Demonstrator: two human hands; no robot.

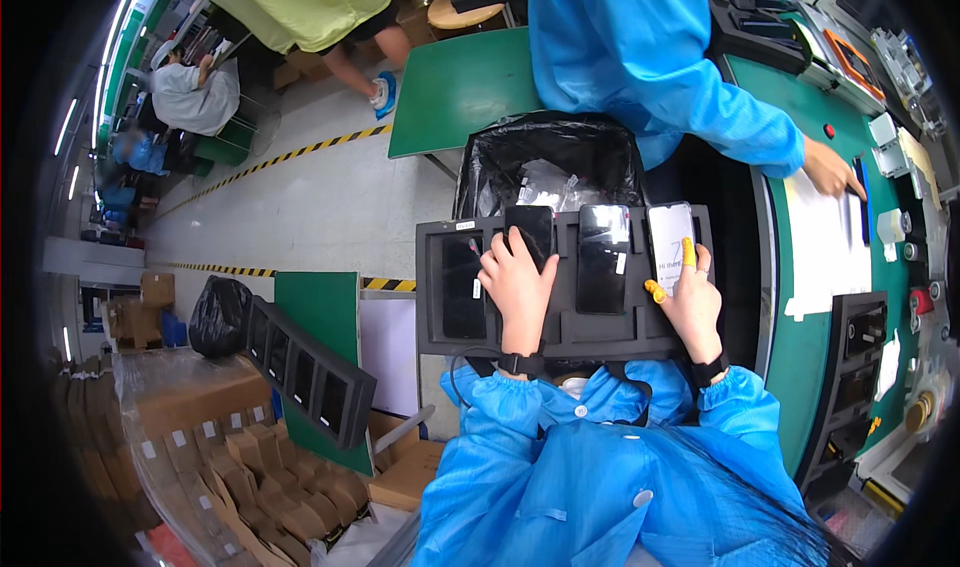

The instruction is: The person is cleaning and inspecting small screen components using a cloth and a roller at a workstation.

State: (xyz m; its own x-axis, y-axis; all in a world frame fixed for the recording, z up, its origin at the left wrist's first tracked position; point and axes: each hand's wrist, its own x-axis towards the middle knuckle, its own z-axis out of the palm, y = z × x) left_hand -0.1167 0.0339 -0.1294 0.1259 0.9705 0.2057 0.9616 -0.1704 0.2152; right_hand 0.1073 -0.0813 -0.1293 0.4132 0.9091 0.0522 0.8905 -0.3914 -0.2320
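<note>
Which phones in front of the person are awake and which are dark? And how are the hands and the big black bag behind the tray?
Right-hand phone: screen lit, white
Middle phone: dark
Phone under the left hand: dark, partly covered
Far-left phone: dark
Left hand: fingers spread over a phone
Right hand: over the lit phone
Black bag: open, clear plastic inside

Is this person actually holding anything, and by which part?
That cannot be told: the left hand lies over the lower part of a dark phone, the right hand over that of a lit phone.
</note>
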